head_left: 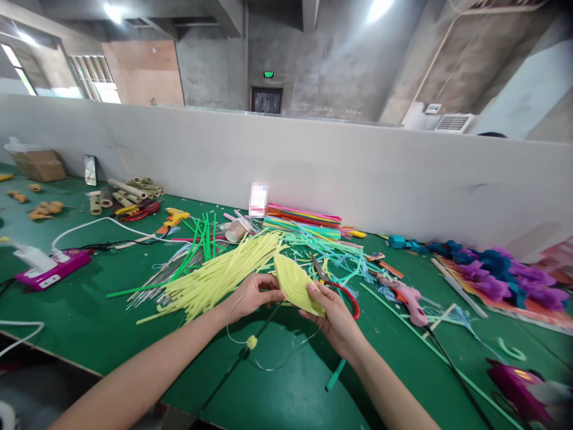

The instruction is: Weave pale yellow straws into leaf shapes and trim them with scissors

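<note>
Between my two hands, over the front of the green table, is a yellow leaf-shaped piece (293, 280) with fine ribs. My left hand (257, 295) pinches its left edge, thumb and fingertips together. On its right side my right hand (333, 313) grips it, thumb on top and fingers underneath. A thin clear wire loops below the hands, with a small yellow ball (252, 342) on it. Red-handled scissors (347, 294) lie just behind my right hand, partly hidden by it. A bundle of yellow strips (224, 275) spreads behind my left hand.
Green strips (206, 239) and thin metal wires lie at left centre. A yellow glue gun (176, 217) and a magenta power strip (54, 269) are further left. On the right are a pink glue gun (409, 301) with its cord and purple fuzzy pieces (492, 280). A white partition (358, 173) stands behind.
</note>
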`<state>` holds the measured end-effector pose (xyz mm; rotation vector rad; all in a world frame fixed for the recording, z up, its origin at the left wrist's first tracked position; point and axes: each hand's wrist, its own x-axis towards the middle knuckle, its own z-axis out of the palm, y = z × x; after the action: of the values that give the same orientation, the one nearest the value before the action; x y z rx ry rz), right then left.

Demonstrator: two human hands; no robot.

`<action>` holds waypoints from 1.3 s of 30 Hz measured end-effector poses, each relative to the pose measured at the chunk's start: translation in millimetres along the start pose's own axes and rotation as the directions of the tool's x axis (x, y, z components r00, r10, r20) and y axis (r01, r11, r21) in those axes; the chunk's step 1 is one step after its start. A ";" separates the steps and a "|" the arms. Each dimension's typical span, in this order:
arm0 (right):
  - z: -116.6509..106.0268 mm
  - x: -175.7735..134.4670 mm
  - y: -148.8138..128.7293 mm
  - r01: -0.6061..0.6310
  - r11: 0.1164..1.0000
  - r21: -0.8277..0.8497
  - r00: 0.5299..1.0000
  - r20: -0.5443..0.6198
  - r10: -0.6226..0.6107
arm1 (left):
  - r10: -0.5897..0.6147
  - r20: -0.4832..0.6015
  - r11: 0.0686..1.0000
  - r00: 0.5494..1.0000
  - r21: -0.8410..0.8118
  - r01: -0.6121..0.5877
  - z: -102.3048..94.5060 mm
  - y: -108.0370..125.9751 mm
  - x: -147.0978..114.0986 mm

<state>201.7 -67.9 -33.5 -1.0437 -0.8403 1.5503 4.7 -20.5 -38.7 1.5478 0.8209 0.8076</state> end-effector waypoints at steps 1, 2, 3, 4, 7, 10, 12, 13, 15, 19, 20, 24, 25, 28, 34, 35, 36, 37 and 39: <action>0.0 -0.1 0.1 -0.002 1.000 0.000 1.000 0.004 0.002 | 0.005 -0.002 1.000 1.000 0.007 -0.005 -0.2 -0.3 0.3; -0.1 -0.1 0.3 -0.003 1.000 0.000 1.000 0.004 0.003 | 0.009 -0.003 1.000 1.000 0.011 -0.009 -0.5 -0.7 0.5; -0.3 0.0 0.6 -0.005 1.000 0.002 1.000 0.004 0.005 | 0.016 -0.001 1.000 1.000 0.014 -0.016 -0.7 -1.0 0.7; -0.6 0.1 0.8 -0.009 1.000 0.004 1.000 0.003 0.009 | 0.020 0.000 1.000 1.000 0.016 -0.020 -0.8 -1.0 0.6; -1.6 0.7 1.1 -0.013 1.000 0.012 1.000 -0.007 0.013 | 0.021 -0.001 1.000 1.000 0.020 -0.021 -0.6 0.5 -0.4; -2.4 1.4 0.2 -0.005 1.000 0.018 1.000 -0.028 0.006 | -0.005 -0.004 1.000 1.000 0.001 0.005 -0.1 3.3 -2.5; -2.9 1.9 -0.8 0.001 1.000 0.019 0.999 -0.037 0.000 | -0.026 -0.006 0.999 1.000 -0.020 0.025 -0.1 4.5 -3.8; -3.3 2.1 -1.3 0.003 1.000 0.018 0.999 -0.035 -0.002 | -0.034 -0.010 0.999 0.999 -0.032 0.034 -0.3 4.7 -4.4; -4.1 2.4 -2.0 0.008 1.000 0.015 1.000 -0.029 -0.008 | -0.049 -0.009 0.998 0.999 -0.051 0.049 -0.9 4.3 -5.0; -5.4 2.3 -3.0 0.011 1.000 0.016 1.000 -0.020 -0.011 | -0.047 0.043 0.997 0.998 -0.060 0.050 -2.0 1.6 -4.5; -5.4 2.2 -3.2 0.011 1.000 0.017 1.000 -0.019 -0.011 | -0.040 0.054 0.997 0.998 -0.060 0.044 -2.1 0.8 -4.2; -4.6 1.2 -4.0 0.011 1.000 0.007 1.000 -0.020 -0.010 | -0.030 0.069 0.997 0.997 -0.067 0.035 -2.8 -1.2 -3.8; -4.4 1.0 -4.0 0.012 1.000 0.004 1.000 -0.022 -0.012 | -0.029 0.071 0.997 0.997 -0.069 0.034 -3.0 -1.4 -4.0; -4.5 0.9 -3.4 0.017 1.000 -0.001 1.000 -0.023 -0.017 | -0.019 0.091 0.996 0.996 -0.086 0.027 -3.2 -1.7 -4.4; -3.2 1.4 -1.1 0.044 0.999 -0.017 0.999 -0.011 -0.044 | -0.047 0.052 0.997 0.998 -0.060 0.051 -0.7 -4.7 -2.4; -2.6 1.3 -0.8 0.047 0.999 -0.020 0.999 -0.014 -0.047 | -0.053 0.045 0.997 0.998 -0.049 0.055 -0.5 -5.4 -1.9; -2.0 1.2 -0.6 0.046 0.999 -0.024 0.999 -0.016 -0.047 | -0.056 0.040 0.998 0.998 -0.039 0.058 -0.3 -5.9 -1.6; -1.4 1.1 -0.3 0.043 0.999 -0.027 0.999 -0.018 -0.043 | -0.058 0.036 0.998 0.998 -0.031 0.059 -0.3 -6.2 -1.4; -0.6 0.8 0.2 0.036 0.999 -0.032 0.999 -0.019 -0.037 | -0.066 0.025 0.998 0.997 -0.023 0.067 -0.4 -6.0 -1.5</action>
<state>202.1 -67.1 -34.0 -1.0593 -0.8682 1.4981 3.2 -20.9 -44.7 1.4987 0.8375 0.7462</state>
